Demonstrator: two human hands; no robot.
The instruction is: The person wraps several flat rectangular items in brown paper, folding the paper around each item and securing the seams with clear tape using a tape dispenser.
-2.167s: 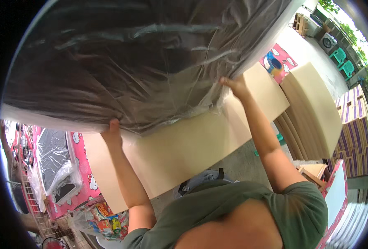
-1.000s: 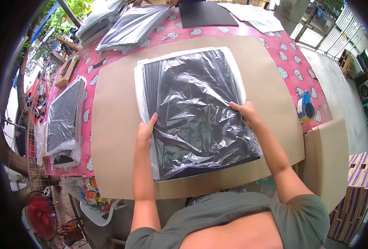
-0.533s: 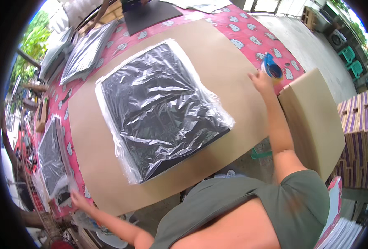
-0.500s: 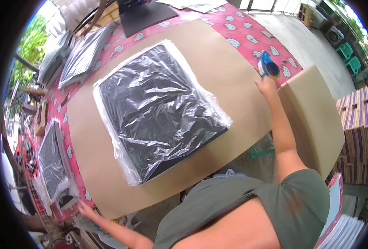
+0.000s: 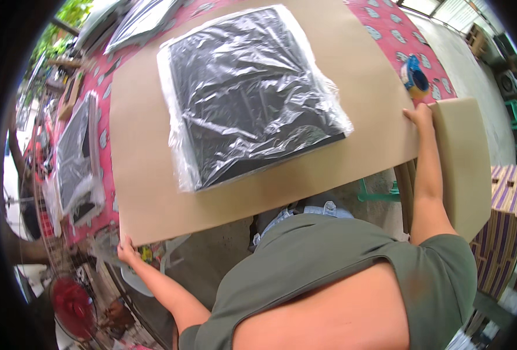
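A large brown paper sheet (image 5: 139, 134) lies on the table with its near edge reaching past the front. On it rests a flat black panel (image 5: 258, 87) wrapped in clear, wrinkled plastic film. At the sheet's near left corner, my left hand (image 5: 128, 251) pinches the paper edge between thumb and fingers. My right hand (image 5: 421, 118) grips the sheet's right edge, fingers partly hidden. Just beyond that hand stands a blue tape dispenser (image 5: 413, 79) with a tape roll.
A pink patterned cloth (image 5: 389, 44) covers the table. Another film-wrapped dark panel (image 5: 75, 160) lies at the left, and silver-grey wrapped packs (image 5: 142, 23) at the far left. Brown boards (image 5: 462, 163) stand at the right, near stacked cartons (image 5: 506, 216). A red fan (image 5: 72, 306) is lower left.
My left hand has come onto the sheet's near left corner and closed on it. My right hand has left the tape dispenser's side and holds the right edge. The view has shifted.
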